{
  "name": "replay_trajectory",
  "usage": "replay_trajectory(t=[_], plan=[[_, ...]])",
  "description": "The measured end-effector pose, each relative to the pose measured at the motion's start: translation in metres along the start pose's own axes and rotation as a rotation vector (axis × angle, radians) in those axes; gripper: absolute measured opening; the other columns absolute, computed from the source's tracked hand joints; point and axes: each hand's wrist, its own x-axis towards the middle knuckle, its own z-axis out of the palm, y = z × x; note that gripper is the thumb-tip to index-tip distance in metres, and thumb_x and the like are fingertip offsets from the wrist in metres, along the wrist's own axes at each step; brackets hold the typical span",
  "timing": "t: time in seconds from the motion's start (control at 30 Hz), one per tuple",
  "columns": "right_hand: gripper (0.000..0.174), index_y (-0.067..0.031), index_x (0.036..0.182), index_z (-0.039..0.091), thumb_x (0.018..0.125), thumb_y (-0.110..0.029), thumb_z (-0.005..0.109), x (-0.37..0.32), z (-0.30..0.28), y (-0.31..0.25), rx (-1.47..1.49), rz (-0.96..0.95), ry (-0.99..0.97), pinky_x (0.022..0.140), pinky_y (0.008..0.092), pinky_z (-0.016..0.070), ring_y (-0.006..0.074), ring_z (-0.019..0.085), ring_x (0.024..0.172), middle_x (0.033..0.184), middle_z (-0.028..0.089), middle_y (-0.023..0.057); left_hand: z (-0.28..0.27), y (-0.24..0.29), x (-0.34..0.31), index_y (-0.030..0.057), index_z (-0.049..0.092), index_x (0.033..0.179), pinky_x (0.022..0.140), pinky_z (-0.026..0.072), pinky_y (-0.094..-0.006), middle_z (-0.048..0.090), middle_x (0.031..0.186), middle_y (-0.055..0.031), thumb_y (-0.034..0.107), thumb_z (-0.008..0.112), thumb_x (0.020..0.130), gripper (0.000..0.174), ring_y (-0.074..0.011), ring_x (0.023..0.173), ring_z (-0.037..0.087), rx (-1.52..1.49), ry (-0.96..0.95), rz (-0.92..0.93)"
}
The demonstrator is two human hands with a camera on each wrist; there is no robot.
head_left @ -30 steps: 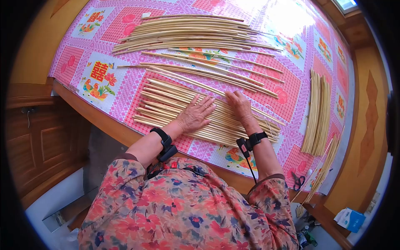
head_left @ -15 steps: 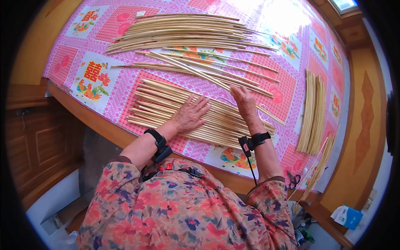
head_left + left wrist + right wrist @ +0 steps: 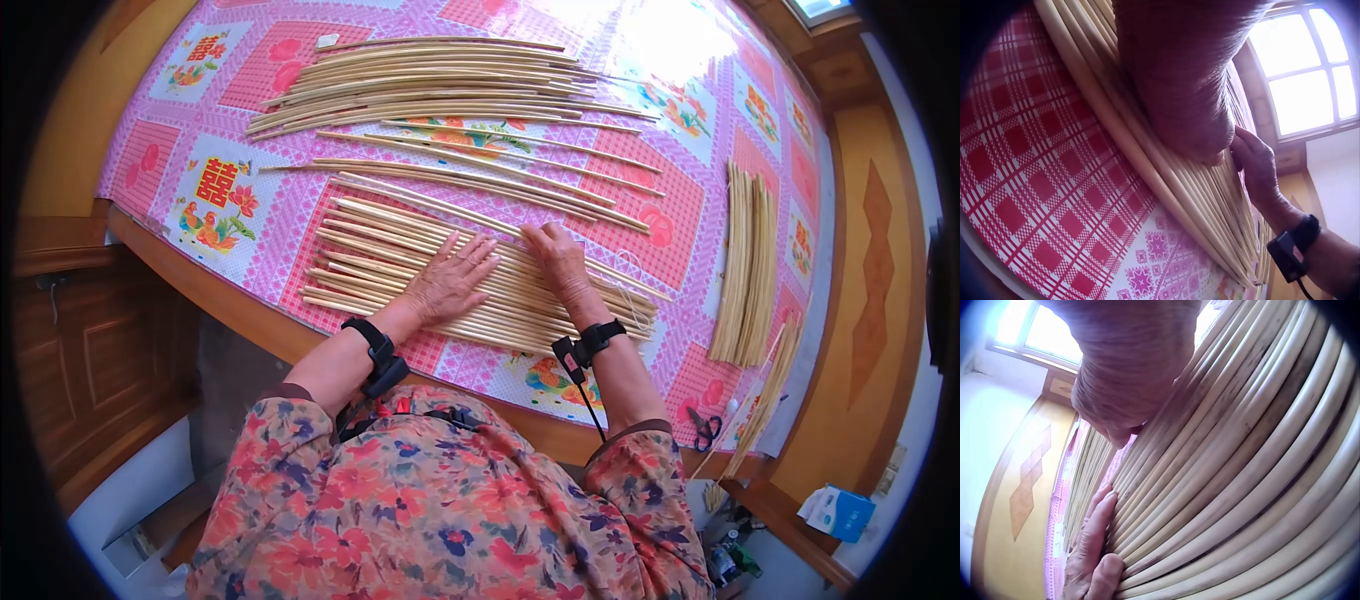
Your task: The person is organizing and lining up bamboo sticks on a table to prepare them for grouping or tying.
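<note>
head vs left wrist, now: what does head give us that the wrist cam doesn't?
Head only: the far stick pile, the side bundle, the scissors and the full spread of the near row of sticks.

Left wrist only: a bright window, and the underside of the left hand where it presses that row.

Both: the left hand and right hand resting side by side on the near row, the black wrist strap and the pink tablecloth.

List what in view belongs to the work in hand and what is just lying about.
In hand: left hand, right hand, both flat on the near row of sticks.
Lying about: far pile of sticks, loose sticks in the middle, side bundle, scissors, blue packet.
</note>
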Motion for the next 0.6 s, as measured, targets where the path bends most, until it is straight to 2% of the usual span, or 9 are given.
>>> replay_trajectory(t=[0.6], plan=[[0.017, -0.0143, 0.095, 0.056, 0.078, -0.014, 0.057, -0.001, 0.009, 0.002, -0.043, -0.04, 0.021, 0.056, 0.037, 0.0441, 0.0257, 0.053, 0.067, 0.071, 0.049, 0.0068, 0.005, -0.003, -0.004, 0.0063, 0.036, 0.129, 0.107, 0.0075, -0.044, 0.025, 0.14, -0.0121, 0.037, 0.046, 0.084, 0.056, -0.0242, 0.132, 0.017, 0.024, 0.022, 0.012]])
